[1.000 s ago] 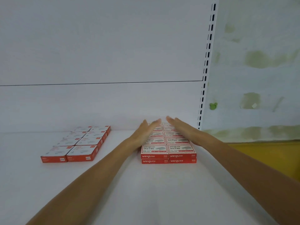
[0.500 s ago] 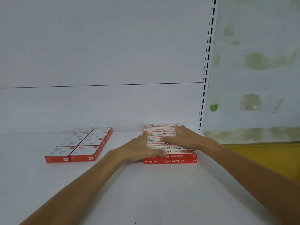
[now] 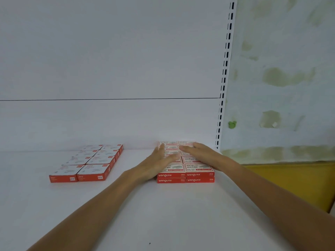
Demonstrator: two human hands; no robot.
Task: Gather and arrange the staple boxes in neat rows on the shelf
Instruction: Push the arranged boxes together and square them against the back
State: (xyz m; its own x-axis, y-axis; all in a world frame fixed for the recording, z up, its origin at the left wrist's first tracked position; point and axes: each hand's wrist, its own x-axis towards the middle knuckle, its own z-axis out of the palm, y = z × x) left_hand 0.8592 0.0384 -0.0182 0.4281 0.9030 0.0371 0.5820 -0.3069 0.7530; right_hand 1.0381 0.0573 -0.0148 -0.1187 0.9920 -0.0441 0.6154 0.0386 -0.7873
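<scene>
Red-and-white cardboard staple boxes (image 3: 199, 168) sit in two blocks on a flat white shelf (image 3: 163, 214), both pushed back close to the plain white back panel (image 3: 108, 60). The right-hand block (image 3: 199, 179) is two boxes wide and two layers high, with its red front faces lined up flush and its rows running toward the back panel; it lies near the shelf's right end, just left of the white slotted upright (image 3: 224, 78). The left-hand block (image 3: 94, 163) is a single layer, two boxes wide and four rows deep, turned at a slight angle, and lies well apart from the other. Both hands rest on top of the right-hand block, holding nothing. The left hand (image 3: 159, 163) lies over the block's left edge with straight fingers reaching across the box tops and the thumb pointing toward the back. The right hand (image 3: 201, 154) lies flat on the right column, fingers straight and together, angled inward. The fingertips of the two hands come close to each other over the middle rows; whether they touch cannot be told. Right of the upright is a pale wall (image 3: 281, 51) with greenish stains, a small green object (image 3: 232, 124) on it, and a yellow surface (image 3: 290, 182) below.
</scene>
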